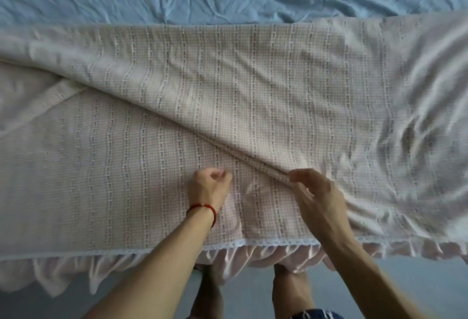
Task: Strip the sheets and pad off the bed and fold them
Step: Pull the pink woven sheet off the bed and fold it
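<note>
Here the right hand [314,192] pinches the pink checked woven sheet [253,85] at its diagonal fold, apparently to carry that edge over, while the left hand [209,184], curled and seemingly holding nothing, rests on the lower layer as if to steady it.

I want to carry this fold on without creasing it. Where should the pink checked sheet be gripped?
Probably on the folded edge of the pink checked sheet, a raised diagonal ridge. The right hand already pinches its near end; the left hand could come from the near side, farther up-left.
</note>
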